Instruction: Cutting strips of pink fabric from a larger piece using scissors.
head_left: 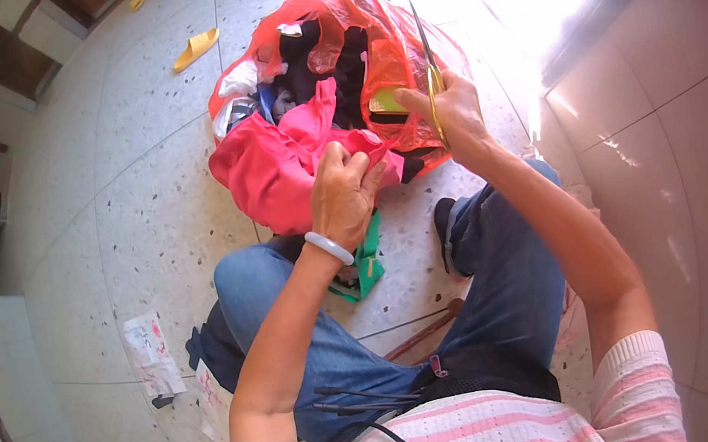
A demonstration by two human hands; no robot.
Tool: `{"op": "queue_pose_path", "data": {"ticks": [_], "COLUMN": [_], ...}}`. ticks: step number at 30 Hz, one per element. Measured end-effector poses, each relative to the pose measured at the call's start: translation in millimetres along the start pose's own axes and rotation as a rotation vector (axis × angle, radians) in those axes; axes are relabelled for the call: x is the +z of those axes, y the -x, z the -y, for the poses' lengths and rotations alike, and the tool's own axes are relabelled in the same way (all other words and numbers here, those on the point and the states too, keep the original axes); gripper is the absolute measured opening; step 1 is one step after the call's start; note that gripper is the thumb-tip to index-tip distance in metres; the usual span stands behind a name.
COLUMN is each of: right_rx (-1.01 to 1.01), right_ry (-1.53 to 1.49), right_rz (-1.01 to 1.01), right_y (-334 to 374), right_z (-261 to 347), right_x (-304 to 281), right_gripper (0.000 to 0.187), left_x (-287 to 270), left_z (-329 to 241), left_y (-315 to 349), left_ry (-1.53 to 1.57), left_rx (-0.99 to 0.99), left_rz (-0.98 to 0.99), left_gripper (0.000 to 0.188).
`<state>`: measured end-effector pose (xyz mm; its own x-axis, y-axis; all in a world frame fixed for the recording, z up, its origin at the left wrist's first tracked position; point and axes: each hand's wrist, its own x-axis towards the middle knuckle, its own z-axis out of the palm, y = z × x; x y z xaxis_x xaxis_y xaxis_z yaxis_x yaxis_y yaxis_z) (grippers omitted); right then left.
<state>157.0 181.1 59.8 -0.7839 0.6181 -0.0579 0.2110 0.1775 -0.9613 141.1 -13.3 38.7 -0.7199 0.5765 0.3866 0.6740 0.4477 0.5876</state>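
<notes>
My left hand (pixel 343 192), with a pale bangle at its wrist, is closed on the edge of a bright pink cloth (pixel 270 174). The cloth spreads over the near side of a large red plastic bag (pixel 380 18). Dark and white fabric pieces (pixel 239 80) show inside the bag's mouth. In my right hand (pixel 458 113) is a pair of scissors (pixel 427 52) with yellow handles, blades pointing up and away. A yellow-green item (pixel 387 104) sits in the bag beside my right thumb. Below my left hand a green box-like thing (pixel 369 266) lies partly hidden.
A yellow slipper (pixel 196 49) lies on the speckled floor at the far left of the bag. White paper with red marks (pixel 152 356) rests left of my knees. A tiled wall (pixel 678 126) stands close on the right. Black cables (pixel 368 406) cross my lap.
</notes>
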Motion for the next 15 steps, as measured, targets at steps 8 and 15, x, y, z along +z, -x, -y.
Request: {"op": "queue_pose_path", "data": {"ticks": [8, 15], "right_rx": [-0.116, -0.012], "right_ry": [0.712, 0.004], "right_rz": [-0.421, -0.070], "right_y": [-118.7, -118.8], "right_z": [-100.1, -81.1], "right_x": [-46.9, -116.6], "right_gripper": [0.043, 0.015], "left_x": [-27.6, -80.2], "left_z": [-85.8, -7.6], "left_y": [44.1, -18.8], "left_ry": [0.321, 0.581], "left_rx": [0.506, -0.356], "left_rz": [0.266, -0.125], "left_gripper": [0.029, 0.045]}}
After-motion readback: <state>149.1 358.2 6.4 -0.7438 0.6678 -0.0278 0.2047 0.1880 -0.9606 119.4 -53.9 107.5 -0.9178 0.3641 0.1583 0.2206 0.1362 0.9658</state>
